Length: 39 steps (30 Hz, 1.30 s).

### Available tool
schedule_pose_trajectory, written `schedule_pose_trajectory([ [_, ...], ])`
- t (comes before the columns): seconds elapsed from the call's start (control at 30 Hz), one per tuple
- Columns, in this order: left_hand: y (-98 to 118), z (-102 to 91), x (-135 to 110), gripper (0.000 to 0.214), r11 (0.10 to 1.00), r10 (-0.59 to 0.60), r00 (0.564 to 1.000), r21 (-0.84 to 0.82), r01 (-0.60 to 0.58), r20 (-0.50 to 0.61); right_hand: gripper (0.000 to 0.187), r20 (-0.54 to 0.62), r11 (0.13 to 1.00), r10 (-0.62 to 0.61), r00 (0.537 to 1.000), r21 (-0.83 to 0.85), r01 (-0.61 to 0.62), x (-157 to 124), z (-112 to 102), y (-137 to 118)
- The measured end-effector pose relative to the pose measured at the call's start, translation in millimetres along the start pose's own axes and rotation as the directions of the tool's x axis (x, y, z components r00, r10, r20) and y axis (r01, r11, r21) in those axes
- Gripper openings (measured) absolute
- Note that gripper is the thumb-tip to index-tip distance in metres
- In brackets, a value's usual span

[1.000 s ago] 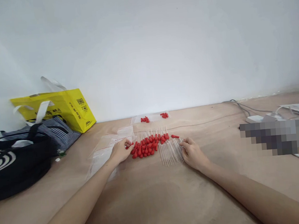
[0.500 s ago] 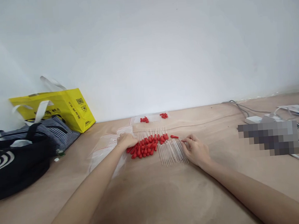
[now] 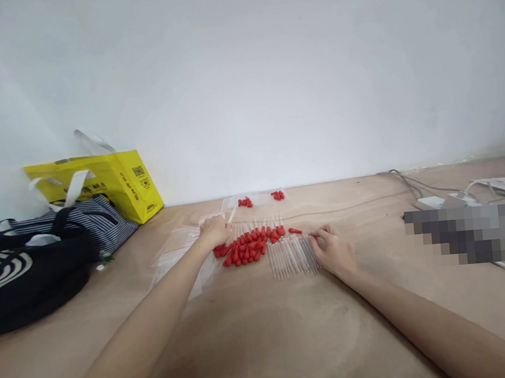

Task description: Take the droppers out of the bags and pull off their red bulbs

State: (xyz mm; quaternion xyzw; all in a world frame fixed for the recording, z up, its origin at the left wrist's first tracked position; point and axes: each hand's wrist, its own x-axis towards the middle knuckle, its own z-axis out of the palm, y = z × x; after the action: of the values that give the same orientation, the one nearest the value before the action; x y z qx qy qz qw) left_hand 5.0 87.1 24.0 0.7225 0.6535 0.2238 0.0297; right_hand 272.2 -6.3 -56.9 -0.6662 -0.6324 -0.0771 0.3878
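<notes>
My left hand (image 3: 214, 231) is closed at the left end of a pile of red rubber dropper bulbs (image 3: 245, 252). A thin pale tube (image 3: 232, 215) sticks up from its fingers. My right hand (image 3: 334, 251) pinches at the right end of a row of clear glass dropper tubes (image 3: 290, 257). A bit of red shows at its fingertips, seemingly a rubber bulb, mostly hidden by the fingers. One loose red bulb (image 3: 295, 230) lies just left of that hand. Behind the pile stand out more clear tubes (image 3: 264, 220), lying side by side.
Clear zip bags (image 3: 170, 256) lie under and beside my left forearm. Farther back, a bag (image 3: 259, 198) has small red bulbs on it. A yellow bag (image 3: 141, 189), striped bag (image 3: 117, 223) and black bag (image 3: 37, 287) stand left. Cables (image 3: 409, 183) and a white adapter (image 3: 431, 203) lie right.
My left hand has lifted slightly, and a pale tube now shows in its fingers. Red now shows at my right fingertips, and that hand has shifted slightly right.
</notes>
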Motion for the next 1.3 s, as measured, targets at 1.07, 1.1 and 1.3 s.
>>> schedule_pose_trajectory([
  [1.07,15.6,44.6,-99.8,0.019,0.584,0.807,0.547,0.165,-0.795,-0.222,0.017,-0.123,0.641,-0.743,0.658,0.152,0.752,-14.0,16.7,-44.6],
  [1.1,15.3,44.6,-100.0,0.02,0.579,0.811,0.545,0.16,-0.799,-0.211,0.017,-0.122,0.633,-0.752,0.648,0.142,0.761,-14.2,16.0,-44.5],
  [1.3,14.4,38.9,-101.4,0.02,0.57,0.82,0.551,0.133,-0.811,-0.154,0.023,-0.133,0.597,-0.779,0.613,0.14,0.79,-15.3,9.5,-46.1],
])
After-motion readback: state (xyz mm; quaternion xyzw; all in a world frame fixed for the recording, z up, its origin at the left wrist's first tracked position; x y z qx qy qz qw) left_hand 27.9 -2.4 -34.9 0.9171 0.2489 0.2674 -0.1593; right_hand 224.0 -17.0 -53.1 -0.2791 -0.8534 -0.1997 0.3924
